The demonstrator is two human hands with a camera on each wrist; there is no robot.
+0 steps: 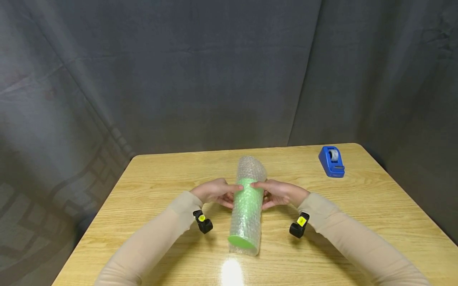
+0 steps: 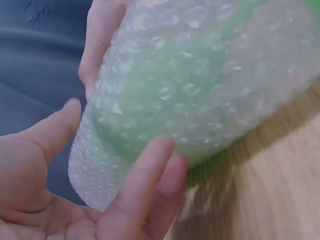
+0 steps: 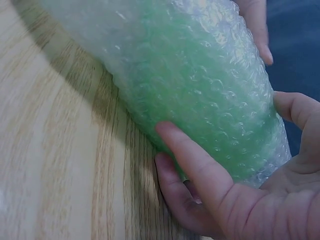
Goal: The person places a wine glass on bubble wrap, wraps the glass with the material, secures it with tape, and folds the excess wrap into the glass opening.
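A green cylinder (image 1: 247,208) lies on the table in the head view, its long side pointing away from me. Clear bubble wrap (image 1: 251,169) is rolled around it and reaches past both of its ends. The left hand (image 1: 217,190) holds the roll from the left, thumb on top and fingers against the side. From the right, the right hand (image 1: 283,192) grips it the same way. The left wrist view shows fingertips (image 2: 162,150) against the bubbled surface. In the right wrist view the thumb and fingers (image 3: 200,162) press on the wrap. The roll's underside is hidden.
A blue tape dispenser (image 1: 332,162) with a roll of tape stands at the back right of the wooden table (image 1: 171,171). Dark grey curtains (image 1: 214,79) hang behind and beside the table. Each wrist carries a small black camera.
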